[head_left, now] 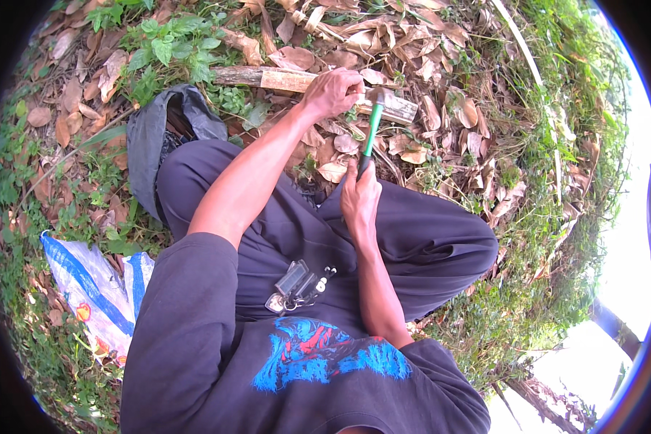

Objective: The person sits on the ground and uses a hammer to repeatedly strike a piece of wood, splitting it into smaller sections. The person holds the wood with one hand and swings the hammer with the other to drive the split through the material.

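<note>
My right hand is wrapped round the dark grip of a hammer with a green shaft. Its metal head is over the right part of a weathered piece of wood lying on the leaves. My left hand rests at the middle of the wood, just left of the hammer head. Its fingers are curled together, and whatever they may pinch is too small or hidden to make out. A paler strip of wood shows on the left part, beside my left wrist.
Dry leaves and green plants cover the ground. A dark grey bag sits by my left knee, a white and blue plastic sack lower left. A bunch of keys with a clear case lies on my lap.
</note>
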The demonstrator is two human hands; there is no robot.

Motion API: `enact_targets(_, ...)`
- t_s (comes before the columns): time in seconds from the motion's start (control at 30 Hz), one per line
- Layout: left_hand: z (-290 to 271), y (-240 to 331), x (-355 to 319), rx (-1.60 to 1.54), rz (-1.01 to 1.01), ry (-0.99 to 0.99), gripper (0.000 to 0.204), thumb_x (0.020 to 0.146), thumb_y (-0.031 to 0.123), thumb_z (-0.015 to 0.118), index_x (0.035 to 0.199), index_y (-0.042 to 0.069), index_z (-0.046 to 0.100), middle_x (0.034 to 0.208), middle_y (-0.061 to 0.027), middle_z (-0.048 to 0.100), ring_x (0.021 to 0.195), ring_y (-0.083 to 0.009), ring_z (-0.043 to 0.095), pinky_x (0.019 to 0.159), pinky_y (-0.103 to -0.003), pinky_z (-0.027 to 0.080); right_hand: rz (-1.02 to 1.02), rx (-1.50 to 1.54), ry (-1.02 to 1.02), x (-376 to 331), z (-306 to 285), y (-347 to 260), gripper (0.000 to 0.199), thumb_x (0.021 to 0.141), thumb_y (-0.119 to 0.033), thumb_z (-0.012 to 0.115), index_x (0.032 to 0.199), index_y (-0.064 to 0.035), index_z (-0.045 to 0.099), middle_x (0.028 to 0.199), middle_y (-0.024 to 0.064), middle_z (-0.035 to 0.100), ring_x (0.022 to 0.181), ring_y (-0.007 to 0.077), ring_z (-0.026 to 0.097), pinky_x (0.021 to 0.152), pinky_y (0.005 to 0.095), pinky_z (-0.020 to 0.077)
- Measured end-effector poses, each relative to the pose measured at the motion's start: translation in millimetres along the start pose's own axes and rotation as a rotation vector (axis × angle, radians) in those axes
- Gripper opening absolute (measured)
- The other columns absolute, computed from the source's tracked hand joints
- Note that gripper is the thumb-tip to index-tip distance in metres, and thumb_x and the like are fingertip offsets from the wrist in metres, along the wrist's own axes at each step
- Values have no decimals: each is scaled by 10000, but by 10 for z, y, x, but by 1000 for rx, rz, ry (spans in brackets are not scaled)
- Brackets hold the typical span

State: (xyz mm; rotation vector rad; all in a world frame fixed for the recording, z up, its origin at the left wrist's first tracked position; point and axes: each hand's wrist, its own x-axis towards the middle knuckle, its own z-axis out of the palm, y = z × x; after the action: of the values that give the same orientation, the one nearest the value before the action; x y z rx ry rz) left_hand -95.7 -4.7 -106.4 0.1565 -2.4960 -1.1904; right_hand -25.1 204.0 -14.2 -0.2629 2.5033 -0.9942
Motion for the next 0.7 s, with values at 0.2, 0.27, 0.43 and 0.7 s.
enact_targets(0.2,-51,29,-17,-22,-46,-33,87,846,183,650,842,100,625,803,-92,670,830,-279,668,832,-431,542,-11,90,33,-44,-128,-165,316,1072,-279,521,1023,32,488,591,248,524,522,455,540,507,497,390)
enact_targets(0.27,-50,18,-10,-15,-56,-46,81,847,179,646,842,101,627,802,-88,673,834,-274,671,839,-430,544,-45,47,83,-57,-158,-158,318,1074,-280,517,1031,34,491,585,240,518,514,448,531,508,494,386)
enact_targets(0.43,12,-58,-33,-28,-36,-1,116,831,179,673,864,79,623,795,-92,657,819,-284,657,790,-423,524,-28,44,-7,-18,-58,-89,320,1070,-291,522,1058,28,500,601,262,529,537,462,536,518,507,383)
enact_targets(0.7,-1,-52,-31,-2,-54,-10,61,837,168,638,844,110,617,800,-83,670,804,-276,671,800,-441,555,18,152,57,-38,-86,-120,302,1069,-260,530,1035,37,485,586,222,516,491,396,514,508,478,389)
